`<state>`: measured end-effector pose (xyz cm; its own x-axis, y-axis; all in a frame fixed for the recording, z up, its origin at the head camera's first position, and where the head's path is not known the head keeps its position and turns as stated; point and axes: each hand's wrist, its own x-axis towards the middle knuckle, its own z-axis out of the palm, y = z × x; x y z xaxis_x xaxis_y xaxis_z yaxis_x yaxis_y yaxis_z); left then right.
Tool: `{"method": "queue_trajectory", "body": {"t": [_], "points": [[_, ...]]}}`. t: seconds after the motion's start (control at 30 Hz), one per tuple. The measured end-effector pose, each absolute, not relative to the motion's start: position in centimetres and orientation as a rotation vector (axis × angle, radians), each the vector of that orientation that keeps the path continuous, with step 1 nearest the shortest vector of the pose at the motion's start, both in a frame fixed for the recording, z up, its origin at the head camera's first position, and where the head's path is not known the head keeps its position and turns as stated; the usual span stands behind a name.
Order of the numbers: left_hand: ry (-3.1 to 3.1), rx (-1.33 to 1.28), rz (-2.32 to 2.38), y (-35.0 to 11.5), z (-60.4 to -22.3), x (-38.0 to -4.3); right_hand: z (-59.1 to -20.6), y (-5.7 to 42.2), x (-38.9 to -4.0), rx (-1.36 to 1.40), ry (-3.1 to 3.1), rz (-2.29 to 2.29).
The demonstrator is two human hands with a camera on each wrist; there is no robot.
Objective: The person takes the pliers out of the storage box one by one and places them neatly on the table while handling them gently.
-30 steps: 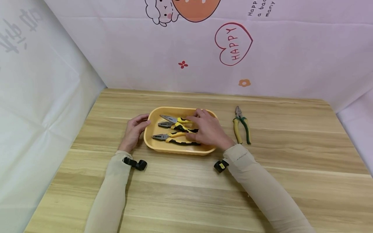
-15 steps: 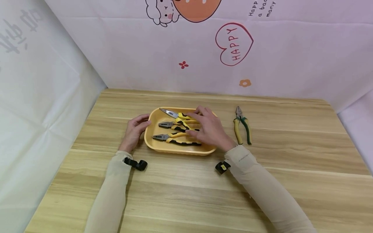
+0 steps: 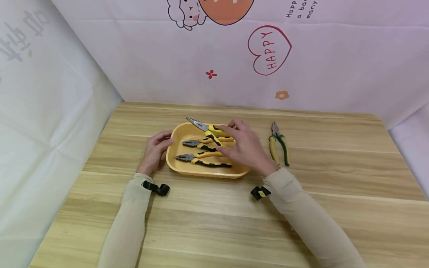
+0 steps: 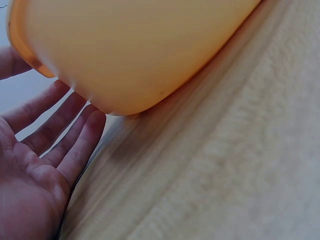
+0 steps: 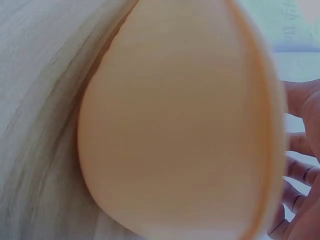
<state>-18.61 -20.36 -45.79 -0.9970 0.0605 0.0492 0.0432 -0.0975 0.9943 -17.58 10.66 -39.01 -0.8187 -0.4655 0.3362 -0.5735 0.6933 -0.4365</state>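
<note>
In the head view, my left hand [image 3: 155,152] holds the left end of a yellow plastic bin [image 3: 170,158]. Its thumb lies over the rim, and the fingers touch the outer wall [image 4: 120,60] in the left wrist view. Long-nose pliers [image 3: 201,125] with yellow and black handles are tilted over the bin's back rim; my right hand [image 3: 249,147] pinches their spread handles. Below them in the bin lie two combination pliers, an upper pair [image 3: 192,143] and a lower pair [image 3: 186,158]. The right wrist view is mostly filled by the bin's outside wall [image 5: 175,125], hiding the pliers.
Another pair of pliers [image 3: 275,130], with green and yellow handles, lies on the wooden table [image 3: 207,223] right of the bin. A printed white cloth [image 3: 151,63] hangs along the back edge of the table, and more white cloth hangs on the left.
My right hand has raised the long-nose pliers from among the others in the bin, so their tip now reaches past the back rim. My left hand and the bin have stayed in place.
</note>
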Motion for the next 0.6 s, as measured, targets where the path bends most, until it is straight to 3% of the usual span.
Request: {"method": "queue_trajectory", "body": {"t": [0.6], "points": [[2.105, 0.119, 2.306, -20.4, -45.8, -18.6, -37.0, 12.7, -15.0, 0.732, -2.634, 0.833]]}}
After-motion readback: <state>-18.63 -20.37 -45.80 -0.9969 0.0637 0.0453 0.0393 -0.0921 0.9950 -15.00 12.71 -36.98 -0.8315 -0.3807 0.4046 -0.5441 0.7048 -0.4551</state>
